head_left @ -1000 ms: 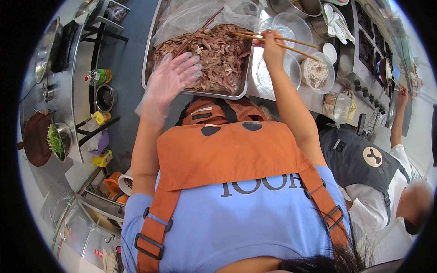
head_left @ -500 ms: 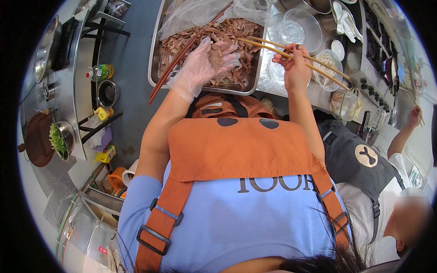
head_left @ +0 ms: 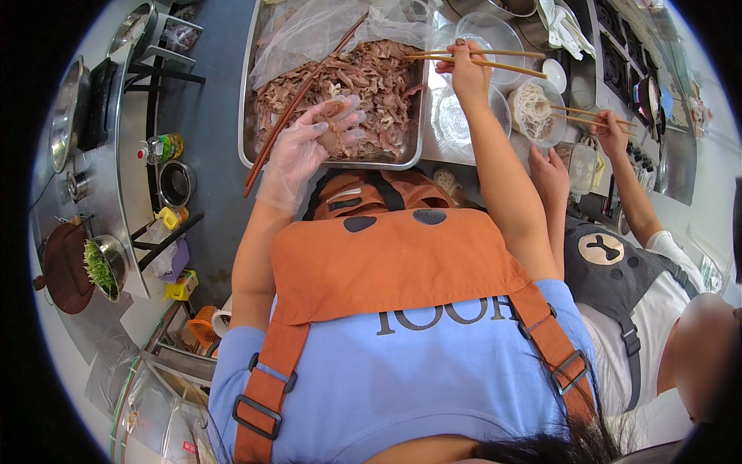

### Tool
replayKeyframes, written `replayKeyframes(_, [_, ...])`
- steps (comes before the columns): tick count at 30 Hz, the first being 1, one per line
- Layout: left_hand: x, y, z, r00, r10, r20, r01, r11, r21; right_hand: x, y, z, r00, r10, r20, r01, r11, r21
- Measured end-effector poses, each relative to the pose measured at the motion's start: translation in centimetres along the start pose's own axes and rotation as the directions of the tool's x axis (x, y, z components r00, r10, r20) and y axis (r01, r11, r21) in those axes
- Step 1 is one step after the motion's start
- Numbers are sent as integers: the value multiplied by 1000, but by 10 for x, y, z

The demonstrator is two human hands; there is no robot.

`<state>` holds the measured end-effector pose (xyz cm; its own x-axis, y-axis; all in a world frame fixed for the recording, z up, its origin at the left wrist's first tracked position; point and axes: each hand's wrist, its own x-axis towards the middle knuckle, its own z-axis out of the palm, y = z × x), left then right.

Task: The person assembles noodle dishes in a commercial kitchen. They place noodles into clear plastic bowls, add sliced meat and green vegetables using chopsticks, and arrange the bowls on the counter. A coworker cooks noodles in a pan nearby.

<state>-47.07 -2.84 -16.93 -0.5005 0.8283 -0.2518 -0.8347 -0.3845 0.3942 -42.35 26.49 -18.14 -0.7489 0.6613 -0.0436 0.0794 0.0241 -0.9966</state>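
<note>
My left hand (head_left: 297,158), in a clear plastic glove, is cupped palm up over the near part of a metal tray (head_left: 245,127), with a few meat slices (head_left: 331,142) in its fingers. Sliced brownish meat (head_left: 379,85) is heaped in that tray. Bare, my right hand (head_left: 468,77) grips a pair of light wooden chopsticks (head_left: 506,52). Their tips reach the right side of the heap, with no piece clearly seen between them. Long reddish-brown chopsticks (head_left: 290,131) lie slantwise across the tray, and clear plastic film (head_left: 301,48) covers its far part.
Clear plastic bowls (head_left: 464,116) stand right of the tray. A co-worker's hand (head_left: 610,133) holds chopsticks at a bowl of white strands (head_left: 533,112); their other hand (head_left: 549,170) is beside it. At far right are stove burners (head_left: 610,39). A steel side table (head_left: 124,170) stands left.
My right hand has moved up and left, its chopsticks now nearly level. My left hand has shifted left and lower. The co-worker's hands have come to the bowl of white strands.
</note>
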Motion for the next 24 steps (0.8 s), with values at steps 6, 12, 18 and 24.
replayKeyframes(6, [12,-5,-12,988,-86,-125,80,996,-48,-28,-24,-22,980,181,-88,-146,941,304])
replayKeyframes(12, [45,-29,-21,986,-162,38,165,918,-361,-63,-49,-17,956,207,208,-281,850,446])
replayKeyframes(18, [48,-27,-19,988,-154,-9,135,895,-426,-28,-18,26,993,115,-19,-105,953,283])
replayKeyframes(24, [41,-20,-19,990,-133,-39,100,881,-463,-21,11,40,984,96,-148,-44,945,323])
